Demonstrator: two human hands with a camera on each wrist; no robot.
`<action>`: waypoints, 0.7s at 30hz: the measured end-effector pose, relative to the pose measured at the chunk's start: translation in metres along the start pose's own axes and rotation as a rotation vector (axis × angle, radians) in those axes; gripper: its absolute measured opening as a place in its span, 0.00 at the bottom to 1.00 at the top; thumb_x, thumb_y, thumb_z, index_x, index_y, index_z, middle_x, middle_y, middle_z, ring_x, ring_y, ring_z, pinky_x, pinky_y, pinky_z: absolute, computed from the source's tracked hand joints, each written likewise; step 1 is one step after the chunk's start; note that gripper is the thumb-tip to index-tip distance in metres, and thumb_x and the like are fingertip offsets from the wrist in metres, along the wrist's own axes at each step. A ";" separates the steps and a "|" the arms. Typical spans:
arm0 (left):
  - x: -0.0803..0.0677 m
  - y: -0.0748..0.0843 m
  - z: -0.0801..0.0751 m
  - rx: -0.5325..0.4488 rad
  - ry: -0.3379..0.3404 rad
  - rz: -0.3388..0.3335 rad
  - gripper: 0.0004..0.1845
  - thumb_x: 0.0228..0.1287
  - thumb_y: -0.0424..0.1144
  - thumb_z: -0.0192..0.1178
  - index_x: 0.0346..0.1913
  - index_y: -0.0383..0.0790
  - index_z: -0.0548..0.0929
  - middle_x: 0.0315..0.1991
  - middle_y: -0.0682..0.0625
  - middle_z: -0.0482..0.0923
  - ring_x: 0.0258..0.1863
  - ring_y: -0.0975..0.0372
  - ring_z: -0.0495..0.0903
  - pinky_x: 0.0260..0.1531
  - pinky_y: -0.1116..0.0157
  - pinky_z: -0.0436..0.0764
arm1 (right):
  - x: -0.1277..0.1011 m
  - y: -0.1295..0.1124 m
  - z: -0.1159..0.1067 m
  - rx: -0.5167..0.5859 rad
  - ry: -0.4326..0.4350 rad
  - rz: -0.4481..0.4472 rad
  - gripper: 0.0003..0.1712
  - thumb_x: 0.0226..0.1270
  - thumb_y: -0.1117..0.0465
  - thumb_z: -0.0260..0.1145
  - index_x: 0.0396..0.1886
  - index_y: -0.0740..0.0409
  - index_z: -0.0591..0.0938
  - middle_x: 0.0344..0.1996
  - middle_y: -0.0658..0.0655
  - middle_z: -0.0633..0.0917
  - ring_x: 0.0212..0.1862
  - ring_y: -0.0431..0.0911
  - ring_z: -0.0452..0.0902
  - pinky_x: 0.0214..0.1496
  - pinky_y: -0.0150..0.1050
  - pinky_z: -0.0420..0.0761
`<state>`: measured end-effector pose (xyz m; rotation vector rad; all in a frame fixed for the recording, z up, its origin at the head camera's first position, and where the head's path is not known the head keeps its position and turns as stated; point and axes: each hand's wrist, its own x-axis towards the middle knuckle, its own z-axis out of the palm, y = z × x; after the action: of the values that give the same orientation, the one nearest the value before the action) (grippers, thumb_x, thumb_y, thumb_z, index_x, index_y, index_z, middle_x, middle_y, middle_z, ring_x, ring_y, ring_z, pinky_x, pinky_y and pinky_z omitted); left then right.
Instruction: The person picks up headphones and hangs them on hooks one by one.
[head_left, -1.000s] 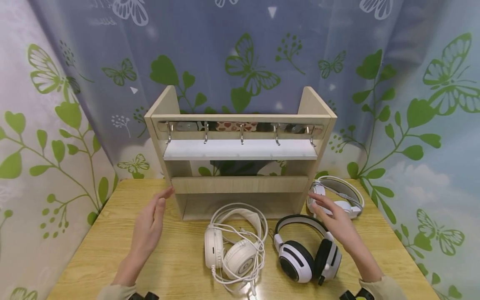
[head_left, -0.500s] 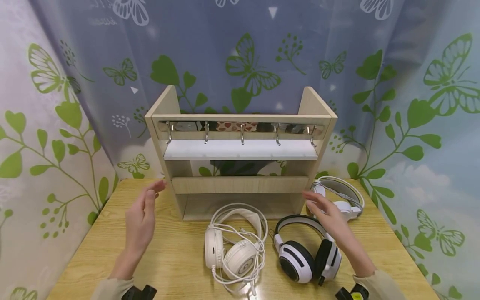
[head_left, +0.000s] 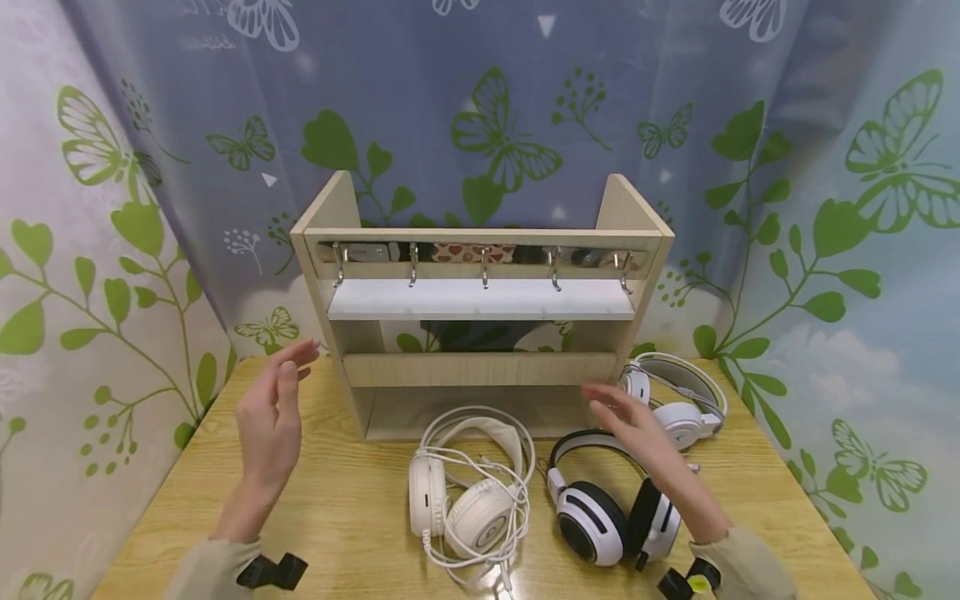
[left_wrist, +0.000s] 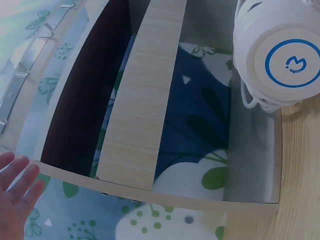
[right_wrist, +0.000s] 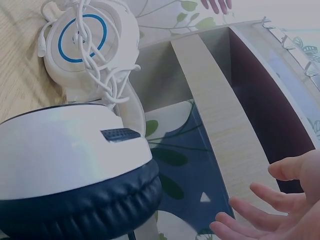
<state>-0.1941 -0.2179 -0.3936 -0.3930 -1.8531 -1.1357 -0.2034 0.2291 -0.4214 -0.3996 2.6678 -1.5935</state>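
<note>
Both hands are being held open and empty: left hand point(head_left: 272, 414) beside the rack point(head_left: 480, 300), right hand point(head_left: 633, 425) over the black headset point(head_left: 611, 496). Judged step: approach is being made. A grip on its headband is being called for next

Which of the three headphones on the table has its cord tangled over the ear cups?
The all-white headphones in front of the shelf's middle; a loose white cord lies looped over their cups. The black-and-white pair and the grey-white pair show none.

Beige sleeves point(head_left: 738, 558), black wrist mounts point(head_left: 272, 572)
</note>
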 end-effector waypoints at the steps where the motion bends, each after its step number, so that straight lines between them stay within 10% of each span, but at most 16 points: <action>1: 0.001 0.000 0.000 0.009 0.002 0.006 0.16 0.80 0.29 0.46 0.58 0.30 0.83 0.52 0.38 0.86 0.53 0.72 0.81 0.51 0.78 0.78 | 0.001 0.000 0.000 0.009 -0.009 0.000 0.27 0.82 0.53 0.55 0.71 0.63 0.72 0.67 0.66 0.76 0.67 0.62 0.72 0.61 0.43 0.78; 12: 0.018 0.006 0.002 0.154 0.047 0.158 0.21 0.83 0.43 0.45 0.64 0.36 0.81 0.35 0.38 0.83 0.25 0.70 0.63 0.38 0.76 0.67 | 0.013 -0.004 0.002 0.094 -0.076 0.052 0.29 0.83 0.53 0.53 0.73 0.66 0.69 0.69 0.69 0.73 0.70 0.65 0.67 0.66 0.58 0.75; 16: 0.027 0.007 0.001 0.158 0.049 0.183 0.22 0.82 0.45 0.46 0.65 0.36 0.80 0.53 0.40 0.85 0.41 0.56 0.81 0.55 0.75 0.72 | 0.017 -0.004 0.003 0.115 -0.099 0.063 0.29 0.83 0.53 0.53 0.73 0.67 0.69 0.69 0.70 0.72 0.70 0.67 0.66 0.66 0.57 0.75; 21: 0.038 0.009 -0.001 0.184 0.056 0.227 0.23 0.82 0.46 0.46 0.65 0.35 0.80 0.63 0.43 0.80 0.62 0.47 0.79 0.68 0.68 0.69 | 0.019 -0.004 0.003 0.137 -0.129 0.053 0.30 0.83 0.53 0.53 0.73 0.68 0.68 0.69 0.71 0.71 0.70 0.69 0.66 0.67 0.55 0.75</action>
<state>-0.2084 -0.2203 -0.3573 -0.4483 -1.7954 -0.8092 -0.2202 0.2201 -0.4170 -0.4085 2.4376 -1.6622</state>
